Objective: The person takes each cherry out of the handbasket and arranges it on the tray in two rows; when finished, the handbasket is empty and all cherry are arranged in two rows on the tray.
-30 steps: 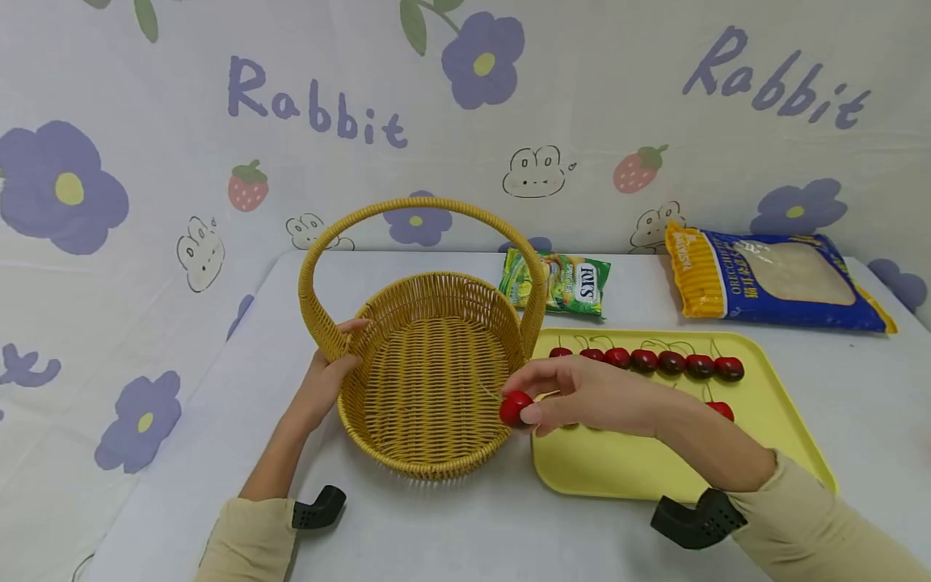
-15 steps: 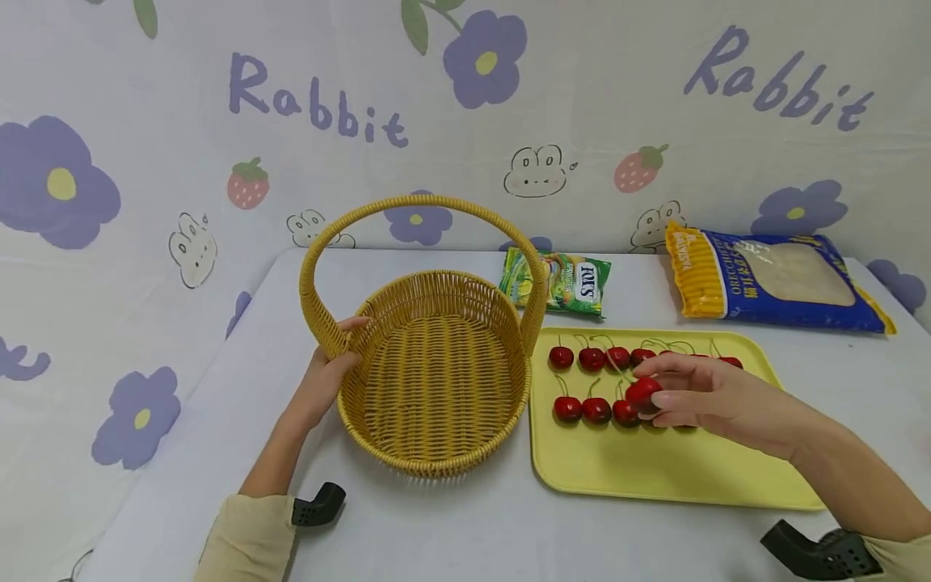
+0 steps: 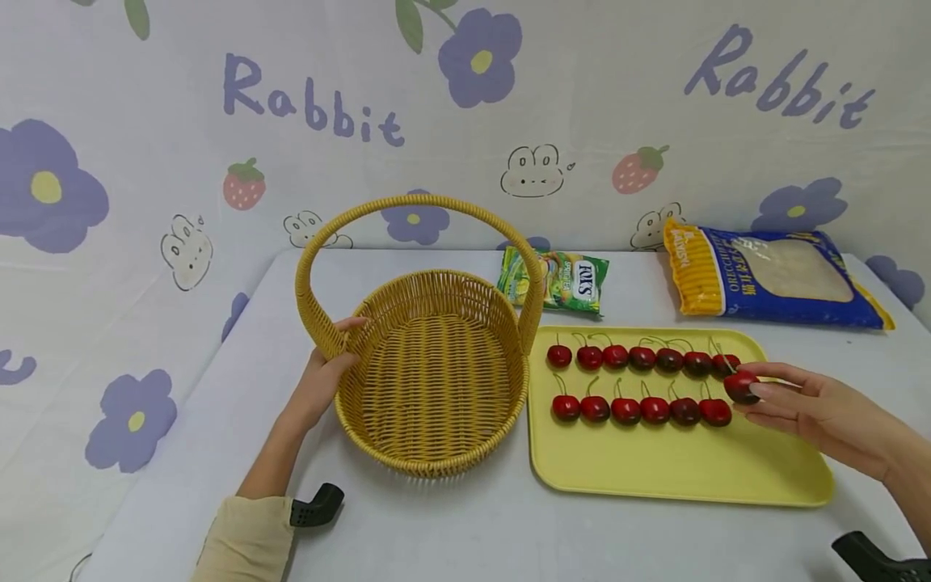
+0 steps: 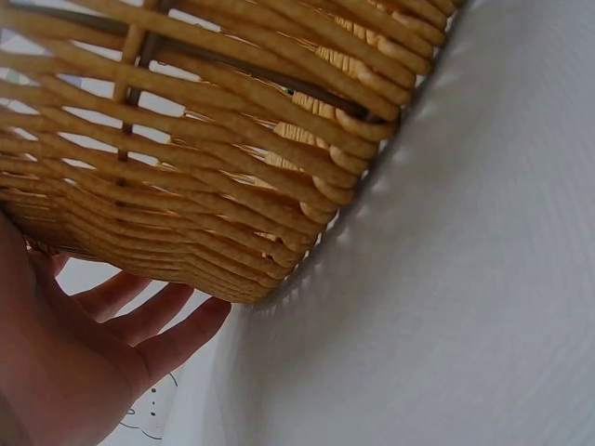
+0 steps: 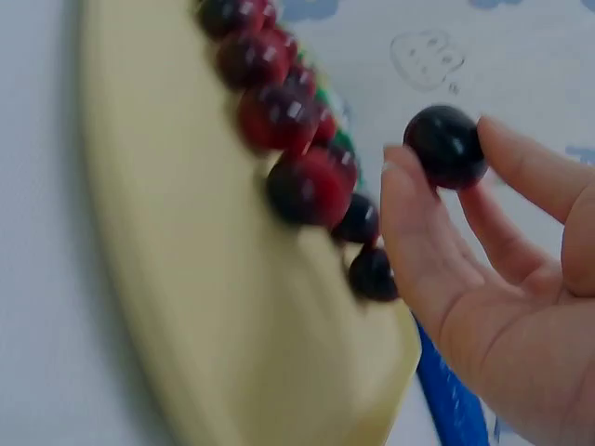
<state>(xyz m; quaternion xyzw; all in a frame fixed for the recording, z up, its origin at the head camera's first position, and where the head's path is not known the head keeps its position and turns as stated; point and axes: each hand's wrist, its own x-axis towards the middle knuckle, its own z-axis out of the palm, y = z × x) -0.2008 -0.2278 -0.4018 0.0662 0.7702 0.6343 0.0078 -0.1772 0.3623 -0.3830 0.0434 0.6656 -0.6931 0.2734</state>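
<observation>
My left hand (image 3: 318,390) holds the woven basket (image 3: 432,468) by its left side, at the foot of the tall handle. In the left wrist view, the fingers of the left hand (image 4: 84,362) lie against the outside of the basket wall (image 4: 204,186). My right hand (image 3: 822,412) pinches a dark red cherry (image 3: 740,387), stem up, over the right part of the yellow tray (image 3: 655,473). The right wrist view shows this cherry (image 5: 444,146) between thumb and fingers. Beneath and left of it, several cherries (image 3: 625,411) lie in two rows on the tray.
Behind the basket lies a green candy bag (image 3: 556,280). A blue and yellow pasta bag (image 3: 778,275) lies at the back right. A printed cloth (image 3: 436,162) hangs behind the white table (image 3: 451,533). The basket's inside bottom shows bare weave.
My right hand has moved right with the cherry, from the basket's right rim across the tray to the right end of the rows. The left hand keeps its place on the basket.
</observation>
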